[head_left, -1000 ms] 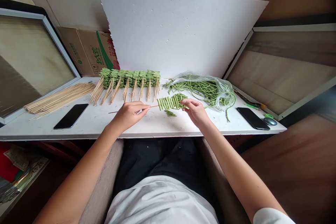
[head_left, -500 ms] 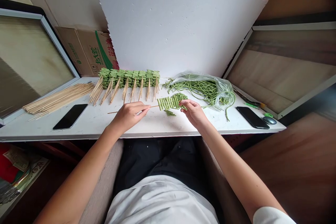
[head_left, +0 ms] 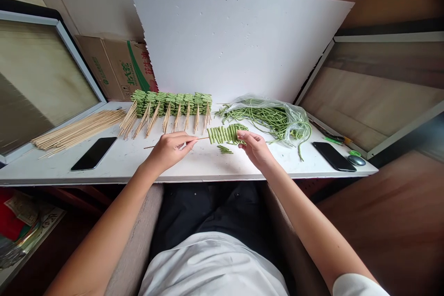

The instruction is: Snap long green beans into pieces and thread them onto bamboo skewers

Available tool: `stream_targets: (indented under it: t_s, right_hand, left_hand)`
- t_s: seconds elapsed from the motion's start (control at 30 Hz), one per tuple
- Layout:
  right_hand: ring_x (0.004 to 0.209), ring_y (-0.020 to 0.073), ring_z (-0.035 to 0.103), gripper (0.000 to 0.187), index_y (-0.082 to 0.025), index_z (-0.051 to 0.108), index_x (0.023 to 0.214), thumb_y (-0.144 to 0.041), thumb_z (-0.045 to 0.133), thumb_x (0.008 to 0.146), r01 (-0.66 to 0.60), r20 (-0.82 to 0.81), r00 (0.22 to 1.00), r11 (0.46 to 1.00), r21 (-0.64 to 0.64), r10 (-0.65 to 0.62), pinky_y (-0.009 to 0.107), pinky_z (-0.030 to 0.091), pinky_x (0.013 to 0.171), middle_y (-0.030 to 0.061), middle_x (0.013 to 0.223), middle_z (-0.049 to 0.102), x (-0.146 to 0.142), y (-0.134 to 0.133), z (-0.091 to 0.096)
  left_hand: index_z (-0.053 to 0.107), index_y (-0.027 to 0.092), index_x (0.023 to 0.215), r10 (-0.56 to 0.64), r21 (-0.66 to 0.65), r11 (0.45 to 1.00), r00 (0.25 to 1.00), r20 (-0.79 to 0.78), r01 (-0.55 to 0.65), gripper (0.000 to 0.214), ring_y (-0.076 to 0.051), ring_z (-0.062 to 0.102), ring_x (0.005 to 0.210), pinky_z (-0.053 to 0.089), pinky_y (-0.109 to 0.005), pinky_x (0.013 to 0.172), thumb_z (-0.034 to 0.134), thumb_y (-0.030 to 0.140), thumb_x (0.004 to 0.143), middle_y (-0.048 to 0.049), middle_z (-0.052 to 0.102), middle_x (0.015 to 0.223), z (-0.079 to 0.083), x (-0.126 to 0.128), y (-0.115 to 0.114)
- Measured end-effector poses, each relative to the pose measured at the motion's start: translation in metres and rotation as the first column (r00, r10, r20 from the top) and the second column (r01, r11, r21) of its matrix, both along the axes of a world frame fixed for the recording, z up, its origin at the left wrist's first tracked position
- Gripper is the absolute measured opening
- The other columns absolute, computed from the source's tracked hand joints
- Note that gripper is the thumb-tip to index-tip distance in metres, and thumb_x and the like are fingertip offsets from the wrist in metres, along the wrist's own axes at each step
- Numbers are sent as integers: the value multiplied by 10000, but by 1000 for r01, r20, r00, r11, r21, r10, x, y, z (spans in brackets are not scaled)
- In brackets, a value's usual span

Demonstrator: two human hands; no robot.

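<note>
- Hands?
- My left hand [head_left: 174, 148] pinches the stick [head_left: 202, 138]; my right hand [head_left: 255, 146] pinches the beans [head_left: 222, 135] at the row's end.
- Beans where?
- On the stick, nearer me than the bag [head_left: 295, 116], left of it.

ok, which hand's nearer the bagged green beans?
Right. The right hand is in front of the bagged green beans; the left hand is farther off, to their left, holding the skewer.

A white surface [head_left: 128, 157] spans the scene; a white panel [head_left: 236, 41] stands along its far side, before a greyish wall [head_left: 93, 0]. A framed left pane [head_left: 45, 74] and framed right pane [head_left: 381, 78] flank it. A cardboard box [head_left: 116, 64] sits far left. Light is soft.
</note>
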State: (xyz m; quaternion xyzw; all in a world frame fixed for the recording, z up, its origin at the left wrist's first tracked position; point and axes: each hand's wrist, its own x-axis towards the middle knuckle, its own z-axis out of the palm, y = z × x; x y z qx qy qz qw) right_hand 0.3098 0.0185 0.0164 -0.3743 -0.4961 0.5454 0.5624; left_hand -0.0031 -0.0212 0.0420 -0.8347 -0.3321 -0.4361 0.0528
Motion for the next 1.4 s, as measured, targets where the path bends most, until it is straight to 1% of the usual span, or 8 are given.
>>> stream_targets:
  t_s: [0.13, 0.23, 0.43, 0.53, 0.73, 1.1, 1.23, 1.4]
  right_hand:
    - [1073, 270, 700, 425, -235, 820, 998, -615, 669, 882, 16, 110, 994, 1000, 22, -19, 329, 509, 735, 99, 1150, 800, 11, 9, -2]
    - [1094, 288, 699, 412, -228, 823, 1035, -564, 609, 929, 36, 316, 947, 995, 93, -64, 361, 514, 787, 105, 1175, 802, 14, 12, -8]
    - [1008, 307, 680, 224, -241, 818, 961, -428, 700, 920, -168, 759, 617, 907, 385, -208, 497, 439, 1038, 99, 1048, 810, 9, 12, -26]
    - [993, 327, 639, 231, -263, 805, 1068, -412, 746, 901, -212, 793, 554, 878, 430, -254, 503, 441, 1015, 90, 966, 802, 9, 14, -37]
    - [1029, 353, 604, 380, -268, 751, 1242, -367, 786, 876, -170, 801, 524, 886, 431, -289, 468, 472, 912, 88, 952, 803, 8, 16, -46]
    - [978, 337, 586, 221, -238, 828, 1017, -341, 639, 971, -154, 767, 565, 874, 461, -305, 508, 464, 922, 144, 977, 747, 5, 16, -42]
    - [932, 291, 609, 252, -244, 807, 965, -466, 691, 943, -67, 652, 713, 901, 429, -257, 456, 482, 886, 111, 961, 725, 8, 17, -31]
    - [872, 212, 610, 373, -228, 770, 965, -582, 768, 846, 34, 398, 910, 979, 202, -114, 330, 459, 734, 57, 959, 731, 11, 14, -15]
  left_hand:
    - [815, 189, 1027, 22, 16, 1000, 999, 24, -23, 191, -124, 521, 595, 463, -276, 636, 637, 258, 1025, -42, 734, 801, -3, -5, 6]
    - [817, 182, 1021, 63, 9, 998, 998, 24, -63, 198, -122, 508, 591, 459, -274, 632, 634, 257, 1022, -41, 733, 794, -6, -8, 10]
    - [826, 174, 1007, 127, -10, 992, 988, 90, -126, 181, -118, 513, 574, 452, -264, 605, 666, 258, 992, -41, 741, 783, -12, -13, 18]
    - [830, 175, 1005, 133, 11, 991, 985, 107, -135, 180, -117, 520, 568, 465, -265, 604, 673, 261, 986, -57, 781, 847, -12, -14, 20]
    - [831, 181, 1002, 137, 18, 990, 986, 98, -140, 182, -122, 523, 570, 476, -271, 615, 667, 259, 985, -59, 792, 858, -13, -15, 21]
    - [828, 175, 1015, 134, -17, 991, 988, 82, -133, 179, -119, 522, 574, 462, -271, 616, 672, 257, 988, -62, 792, 888, -16, -15, 21]
    - [829, 178, 1026, 143, -14, 990, 986, 85, -142, 189, -124, 528, 578, 456, -275, 611, 668, 269, 991, -58, 774, 837, -16, -15, 21]
    - [823, 181, 1016, 133, 2, 991, 988, 75, -134, 181, -122, 516, 572, 462, -274, 613, 658, 249, 987, -48, 765, 822, -16, -14, 21]
